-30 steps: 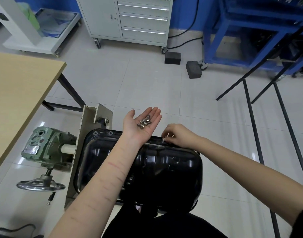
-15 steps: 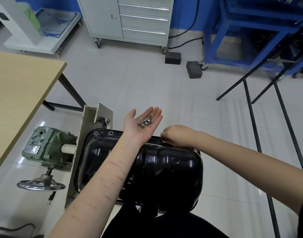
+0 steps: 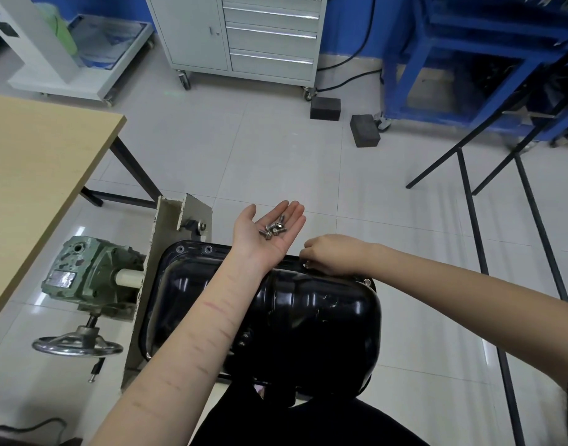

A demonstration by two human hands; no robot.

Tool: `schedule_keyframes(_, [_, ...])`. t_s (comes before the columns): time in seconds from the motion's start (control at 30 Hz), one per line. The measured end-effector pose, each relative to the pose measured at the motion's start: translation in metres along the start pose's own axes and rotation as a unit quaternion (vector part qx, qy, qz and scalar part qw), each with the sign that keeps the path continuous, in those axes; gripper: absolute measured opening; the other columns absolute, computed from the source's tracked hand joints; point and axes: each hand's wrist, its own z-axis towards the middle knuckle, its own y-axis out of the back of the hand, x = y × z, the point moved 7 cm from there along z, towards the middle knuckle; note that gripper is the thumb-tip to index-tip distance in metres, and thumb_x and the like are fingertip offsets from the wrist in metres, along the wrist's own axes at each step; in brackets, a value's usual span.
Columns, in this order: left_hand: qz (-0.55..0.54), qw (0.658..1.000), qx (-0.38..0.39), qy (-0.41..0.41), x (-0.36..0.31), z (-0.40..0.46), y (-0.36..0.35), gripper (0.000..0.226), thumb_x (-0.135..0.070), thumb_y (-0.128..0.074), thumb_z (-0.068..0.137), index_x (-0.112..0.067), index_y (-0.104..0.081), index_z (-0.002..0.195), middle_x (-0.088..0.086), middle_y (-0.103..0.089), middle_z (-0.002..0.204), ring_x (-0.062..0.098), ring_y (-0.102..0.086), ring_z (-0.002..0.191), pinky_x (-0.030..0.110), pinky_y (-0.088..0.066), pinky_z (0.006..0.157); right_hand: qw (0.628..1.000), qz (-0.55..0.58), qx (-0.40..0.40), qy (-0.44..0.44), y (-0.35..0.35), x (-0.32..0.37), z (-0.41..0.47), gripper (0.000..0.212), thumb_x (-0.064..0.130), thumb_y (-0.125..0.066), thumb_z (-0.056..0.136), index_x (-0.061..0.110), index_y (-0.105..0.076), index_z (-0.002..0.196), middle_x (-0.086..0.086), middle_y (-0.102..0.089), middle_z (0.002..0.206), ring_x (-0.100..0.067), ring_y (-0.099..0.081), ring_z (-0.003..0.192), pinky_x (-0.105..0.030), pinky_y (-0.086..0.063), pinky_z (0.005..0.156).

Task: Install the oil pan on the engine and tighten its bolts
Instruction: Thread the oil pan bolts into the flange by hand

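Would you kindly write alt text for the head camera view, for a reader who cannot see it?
A person's right hand pinches a bolt at the far flange of a black oil pan mounted on an engine stand, while the left hand rests palm up above the pan, carrying spare bolts. A wooden table stands to the left on a tiled floor.

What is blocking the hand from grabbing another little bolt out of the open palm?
Nothing visible. The small silver bolts lie uncovered on the open left hand, and only air separates them from the right hand at the shiny black oil pan's rim.
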Motion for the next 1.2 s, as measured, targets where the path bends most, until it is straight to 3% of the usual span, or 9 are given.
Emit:
schedule_keyframes(0.27, [0.014,0.999,0.029,0.0,-0.001,-0.002,-0.003,0.055,-0.036,-0.031,0.099,0.01,-0.059,0.089,0.024,-0.069,0.076,0.033,-0.067,0.074,0.044,-0.05,0.07,0.997,-0.075,0.013,-0.027,-0.002,0.002,0.004,0.036,0.035,-0.03,0.1,0.007,-0.05,0.113,-0.012,-0.06,0.105,-0.032,-0.06,0.095,-0.032,-0.032,0.063])
schedule_keyframes(0.37, [0.028,0.998,0.051,-0.007,-0.008,-0.006,-0.002,0.056,-0.036,-0.031,0.099,0.01,-0.061,0.088,0.024,-0.069,0.08,0.033,-0.069,0.071,0.043,-0.05,0.069,0.996,-0.074,-0.006,-0.049,0.006,0.001,0.003,0.044,0.045,-0.028,0.098,0.01,-0.055,0.101,-0.011,-0.063,0.102,-0.031,-0.06,0.093,-0.031,-0.032,0.063])
schedule_keyframes(0.43, [0.027,0.998,0.058,-0.018,-0.018,-0.008,0.002,0.059,-0.036,-0.031,0.099,0.01,-0.064,0.085,0.024,-0.069,0.083,0.033,-0.069,0.072,0.043,-0.05,0.069,0.987,0.029,-0.105,-0.12,0.035,-0.009,-0.005,0.038,0.045,-0.032,0.097,0.014,-0.051,0.084,-0.009,-0.064,0.094,-0.029,-0.06,0.088,-0.03,-0.032,0.063])
schedule_keyframes(0.5, [0.029,0.997,0.056,-0.032,-0.028,-0.009,0.007,0.059,-0.037,-0.03,0.099,0.01,-0.064,0.086,0.025,-0.069,0.084,0.033,-0.07,0.074,0.043,-0.051,0.07,0.918,0.209,-0.294,-0.163,0.075,-0.018,-0.022,0.031,0.036,-0.043,0.095,0.01,-0.057,0.084,-0.007,-0.062,0.086,-0.025,-0.058,0.081,-0.031,-0.037,0.066])
schedule_keyframes(0.57, [0.037,0.997,0.052,-0.038,-0.033,-0.01,0.01,0.058,-0.038,-0.029,0.099,0.009,-0.062,0.092,0.024,-0.069,0.085,0.032,-0.07,0.075,0.042,-0.052,0.071,0.846,0.296,-0.432,-0.097,0.112,-0.01,-0.036,0.027,0.026,-0.05,0.09,0.007,-0.067,0.097,-0.005,-0.061,0.088,-0.018,-0.056,0.084,-0.03,-0.043,0.075])
schedule_keyframes(0.73, [0.03,0.998,0.037,-0.049,-0.034,-0.013,0.011,0.067,-0.039,-0.032,0.098,0.009,-0.067,0.067,0.019,-0.067,0.066,0.026,-0.069,0.06,0.033,-0.057,0.053,0.925,0.213,-0.313,-0.033,0.131,0.033,0.0,0.026,0.023,-0.053,0.092,0.013,-0.067,0.113,-0.012,-0.053,0.125,-0.026,-0.044,0.119,-0.034,-0.029,0.098])
schedule_keyframes(0.83, [-0.002,0.998,0.038,-0.048,-0.037,-0.015,0.012,0.058,-0.04,-0.031,0.098,0.008,-0.056,0.081,0.017,-0.065,0.06,0.023,-0.066,0.051,0.022,-0.051,0.043,0.955,0.162,-0.244,-0.044,0.119,0.038,0.016,0.03,0.029,-0.045,0.096,0.023,-0.061,0.121,-0.004,-0.044,0.136,-0.019,-0.033,0.128,-0.029,-0.021,0.101])
schedule_keyframes(1.07, [-0.026,0.997,0.065,-0.033,-0.04,-0.014,0.015,0.069,-0.043,-0.026,0.099,0.012,-0.062,0.077,0.016,-0.063,0.061,0.025,-0.065,0.05,0.019,-0.048,0.041,0.947,0.193,-0.255,-0.017,0.12,0.043,0.017,0.021,0.021,-0.057,0.089,0.013,-0.066,0.106,-0.002,-0.062,0.108,-0.02,-0.049,0.111,-0.026,-0.025,0.09])
schedule_keyframes(1.2, [-0.022,0.997,0.073,-0.031,-0.039,-0.014,0.017,0.075,-0.036,-0.028,0.1,0.013,-0.067,0.059,0.019,-0.065,0.06,0.026,-0.066,0.051,0.022,-0.05,0.04,0.932,0.229,-0.281,-0.015,0.123,0.045,0.016,0.013,0.02,-0.063,0.085,0.01,-0.066,0.093,0.003,-0.062,0.085,-0.015,-0.053,0.094,-0.02,-0.023,0.091])
